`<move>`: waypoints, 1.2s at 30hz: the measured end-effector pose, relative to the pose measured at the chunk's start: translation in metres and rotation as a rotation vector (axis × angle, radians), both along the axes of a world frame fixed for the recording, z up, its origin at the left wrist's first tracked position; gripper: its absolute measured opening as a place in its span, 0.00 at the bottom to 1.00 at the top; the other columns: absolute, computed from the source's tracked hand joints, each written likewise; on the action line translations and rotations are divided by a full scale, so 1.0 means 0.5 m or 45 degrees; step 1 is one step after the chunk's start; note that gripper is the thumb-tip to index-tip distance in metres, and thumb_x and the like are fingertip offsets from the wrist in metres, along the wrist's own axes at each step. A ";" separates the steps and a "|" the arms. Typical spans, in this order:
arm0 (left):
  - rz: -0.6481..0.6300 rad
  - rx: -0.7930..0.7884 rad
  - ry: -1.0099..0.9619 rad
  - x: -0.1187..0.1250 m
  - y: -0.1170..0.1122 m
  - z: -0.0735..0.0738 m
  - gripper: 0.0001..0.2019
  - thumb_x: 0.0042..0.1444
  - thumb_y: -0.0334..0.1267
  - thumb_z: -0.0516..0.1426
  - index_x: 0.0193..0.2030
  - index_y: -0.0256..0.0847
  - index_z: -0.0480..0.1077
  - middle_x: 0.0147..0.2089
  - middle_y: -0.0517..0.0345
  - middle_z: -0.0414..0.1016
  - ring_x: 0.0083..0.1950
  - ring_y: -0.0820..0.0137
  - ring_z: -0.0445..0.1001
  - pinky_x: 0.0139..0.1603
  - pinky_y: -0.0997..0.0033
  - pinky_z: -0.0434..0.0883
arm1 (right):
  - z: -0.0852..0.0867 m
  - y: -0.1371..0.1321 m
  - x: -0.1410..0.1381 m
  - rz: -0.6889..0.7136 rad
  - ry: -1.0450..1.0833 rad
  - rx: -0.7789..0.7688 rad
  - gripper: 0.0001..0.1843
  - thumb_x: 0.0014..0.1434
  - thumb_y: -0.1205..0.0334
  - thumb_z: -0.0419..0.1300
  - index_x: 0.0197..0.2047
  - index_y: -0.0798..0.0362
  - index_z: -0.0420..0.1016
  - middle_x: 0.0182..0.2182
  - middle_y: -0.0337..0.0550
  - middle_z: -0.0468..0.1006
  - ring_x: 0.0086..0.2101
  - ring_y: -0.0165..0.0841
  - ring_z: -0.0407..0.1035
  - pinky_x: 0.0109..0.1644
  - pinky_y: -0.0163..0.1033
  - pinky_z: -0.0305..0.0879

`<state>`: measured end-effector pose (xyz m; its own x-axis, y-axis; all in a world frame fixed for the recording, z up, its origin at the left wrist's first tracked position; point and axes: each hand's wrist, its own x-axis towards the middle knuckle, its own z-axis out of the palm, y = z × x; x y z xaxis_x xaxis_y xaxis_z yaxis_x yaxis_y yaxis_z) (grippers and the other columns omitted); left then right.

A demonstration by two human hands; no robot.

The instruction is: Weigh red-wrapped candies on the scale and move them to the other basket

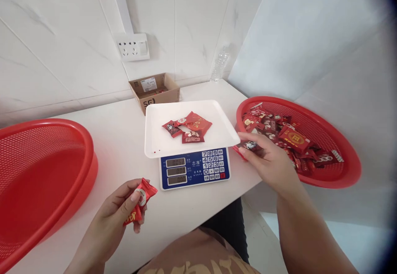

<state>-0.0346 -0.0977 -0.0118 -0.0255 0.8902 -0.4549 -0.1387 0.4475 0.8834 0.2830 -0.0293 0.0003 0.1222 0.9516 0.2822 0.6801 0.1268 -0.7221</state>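
My left hand (116, 212) is closed on a red candy packet (142, 196) above the near table edge, left of the scale's blue keypad panel (194, 168). At the rim of the right red basket (347, 175), my right hand (268, 156) pinches a dark wrapped candy (249, 145). That basket holds several red candy packets (293, 137). The scale's white tray (158, 141) carries a few red packets (190, 127).
A big red mesh basket (43, 175) sits at the left on the white table (124, 141). Behind the scale stands an open cardboard box (155, 90). A clear plastic bottle (219, 64) is in the corner, and a wall socket (133, 47) above.
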 end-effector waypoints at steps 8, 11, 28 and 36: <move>-0.448 -0.092 -0.007 0.047 0.003 -0.007 0.17 0.50 0.54 0.59 0.36 0.41 0.71 0.32 0.59 0.70 0.25 0.74 0.67 0.19 0.76 0.68 | -0.013 -0.055 0.036 -0.122 0.192 -0.195 0.23 0.51 0.51 0.63 0.50 0.47 0.72 0.40 0.44 0.77 0.19 0.27 0.66 0.23 0.39 0.72; -0.572 -0.116 0.006 0.062 -0.001 -0.016 0.18 0.52 0.56 0.56 0.38 0.42 0.68 0.35 0.58 0.72 0.21 0.78 0.63 0.15 0.78 0.63 | -0.018 -0.058 0.036 -0.132 0.167 -0.225 0.23 0.51 0.50 0.63 0.49 0.48 0.73 0.39 0.44 0.77 0.23 0.30 0.69 0.23 0.38 0.71; -0.514 -0.283 -0.090 0.087 -0.010 -0.039 0.22 0.50 0.60 0.56 0.42 0.44 0.64 0.22 0.64 0.66 0.20 0.78 0.54 0.20 0.76 0.44 | -0.040 -0.017 -0.043 0.213 0.223 -0.193 0.20 0.59 0.58 0.54 0.55 0.48 0.67 0.51 0.48 0.73 0.49 0.39 0.70 0.48 0.45 0.71; -0.519 -0.204 -0.091 0.088 -0.021 -0.032 0.22 0.50 0.58 0.57 0.41 0.43 0.66 0.24 0.64 0.67 0.25 0.75 0.59 0.26 0.77 0.53 | -0.013 0.063 -0.087 0.211 -0.106 0.152 0.25 0.61 0.61 0.51 0.62 0.46 0.59 0.61 0.45 0.64 0.60 0.41 0.57 0.62 0.54 0.56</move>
<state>0.0094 -0.1082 -0.0277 0.3495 0.7393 -0.5756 0.0192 0.6086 0.7933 0.2397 0.0021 -0.0063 -0.0615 0.9159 0.3968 0.6993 0.3232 -0.6376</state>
